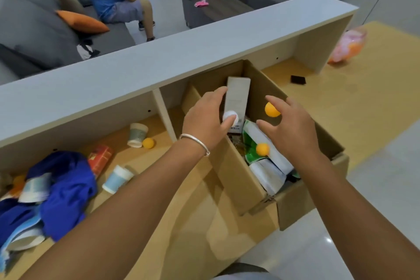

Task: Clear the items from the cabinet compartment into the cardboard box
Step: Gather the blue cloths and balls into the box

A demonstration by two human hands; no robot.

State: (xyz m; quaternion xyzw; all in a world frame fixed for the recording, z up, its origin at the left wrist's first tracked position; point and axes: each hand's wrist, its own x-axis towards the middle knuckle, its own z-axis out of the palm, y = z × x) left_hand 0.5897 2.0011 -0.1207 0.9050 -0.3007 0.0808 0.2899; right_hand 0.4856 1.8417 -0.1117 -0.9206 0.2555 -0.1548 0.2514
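The open cardboard box [238, 177] stands in the right cabinet compartment. It holds a tall grey carton [238, 95], green-and-white packets [254, 141] and an orange ball [262, 149]. My left hand [204, 121] hovers over the box with a white ball [230, 118] at its fingertips. My right hand [293, 125] is above the box too, fingers spread, an orange ball [271, 109] loosely between index finger and thumb. The left compartment [141, 159] holds two tipped paper cups [137, 135] [117, 178], another orange ball [148, 143], a red can [100, 159] and blue cloth [66, 186].
A white divider [164, 116] separates the two compartments under the long cabinet top [181, 52]. A small black object [298, 79] lies right of the box and a pink bag [350, 45] further right. People sit on sofas beyond the cabinet.
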